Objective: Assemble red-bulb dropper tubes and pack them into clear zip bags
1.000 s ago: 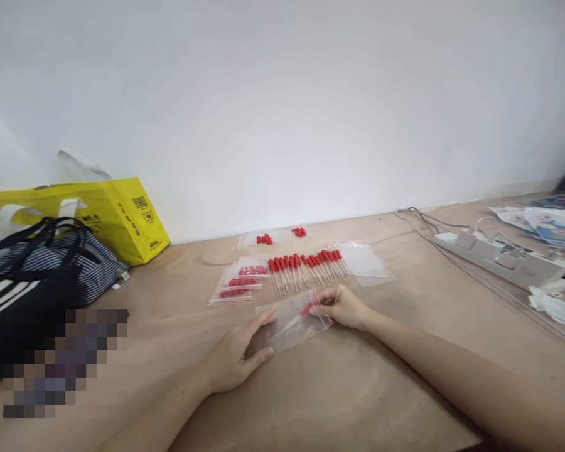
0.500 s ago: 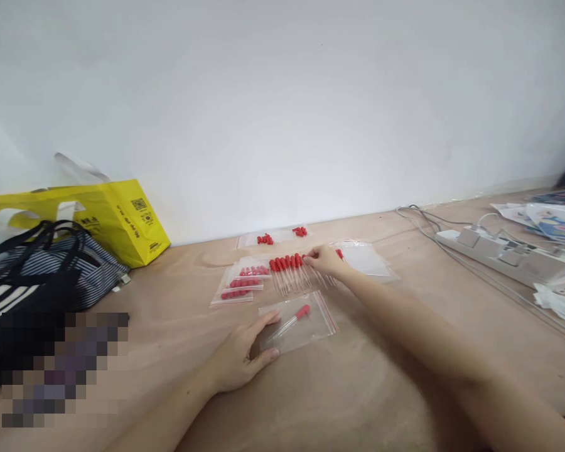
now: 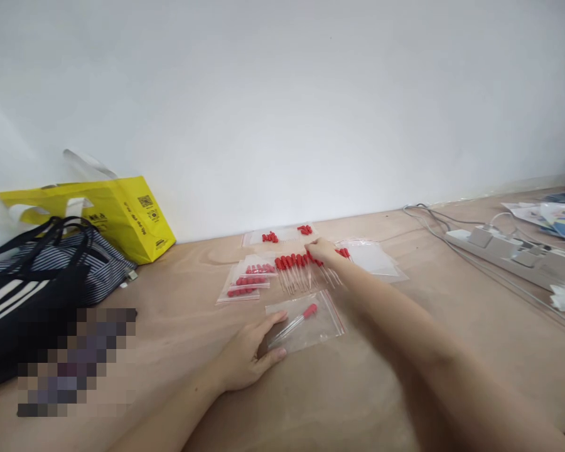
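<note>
My left hand (image 3: 250, 353) lies on the table with thumb and fingers apart, touching the left edge of a clear zip bag (image 3: 328, 326). Inside that bag is a dropper (image 3: 311, 311) with a red bulb and a clear tube. Farther back, several loose droppers (image 3: 292, 267) lie in a row, red bulbs pointing away from me. My right hand (image 3: 324, 252) reaches over the right part of this row, its fingers pinched at a red bulb, partly hiding it. Left of the row are overlapping zip bags (image 3: 240, 281) holding red-bulbed droppers.
Flat clear bags (image 3: 374, 258) lie right of the row. Near the wall is another bag (image 3: 252, 238) with red-bulbed pieces. At left stand a yellow bag (image 3: 136, 213) and a black bag (image 3: 23, 314). A white power strip (image 3: 503, 251) with cables lies at right.
The view has shifted slightly, moving the scene rightward. My right hand has moved slightly away from me at the dropper row. My left hand stays on the bag's edge.
</note>
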The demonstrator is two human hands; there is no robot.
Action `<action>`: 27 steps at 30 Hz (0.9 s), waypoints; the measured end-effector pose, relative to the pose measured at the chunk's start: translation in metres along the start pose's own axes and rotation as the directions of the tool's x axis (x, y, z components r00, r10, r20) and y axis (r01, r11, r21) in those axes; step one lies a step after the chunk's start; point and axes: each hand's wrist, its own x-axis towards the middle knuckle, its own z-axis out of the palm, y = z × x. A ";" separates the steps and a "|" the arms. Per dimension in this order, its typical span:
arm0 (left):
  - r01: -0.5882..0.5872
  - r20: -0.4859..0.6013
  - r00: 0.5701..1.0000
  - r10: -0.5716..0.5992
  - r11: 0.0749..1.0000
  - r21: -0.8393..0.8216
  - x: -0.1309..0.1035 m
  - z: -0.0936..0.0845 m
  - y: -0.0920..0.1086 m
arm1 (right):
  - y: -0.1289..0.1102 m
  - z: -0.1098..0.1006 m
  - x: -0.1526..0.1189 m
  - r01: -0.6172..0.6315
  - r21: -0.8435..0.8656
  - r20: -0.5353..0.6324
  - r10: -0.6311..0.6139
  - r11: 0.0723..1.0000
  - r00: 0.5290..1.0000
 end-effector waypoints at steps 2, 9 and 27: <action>0.000 0.002 1.000 0.000 1.000 0.003 0.000 0.000 -0.001 | 0.004 -0.018 -0.009 0.021 0.106 -0.015 -0.020 0.994 1.000; -0.015 0.001 1.000 0.015 1.000 0.013 0.000 0.002 -0.004 | 0.050 -0.076 -0.064 0.110 0.521 -0.201 -0.004 0.847 0.980; 0.002 0.016 1.000 -0.002 1.000 0.005 0.001 0.004 -0.008 | 0.054 -0.039 -0.129 -0.098 0.563 0.322 -0.109 0.821 0.941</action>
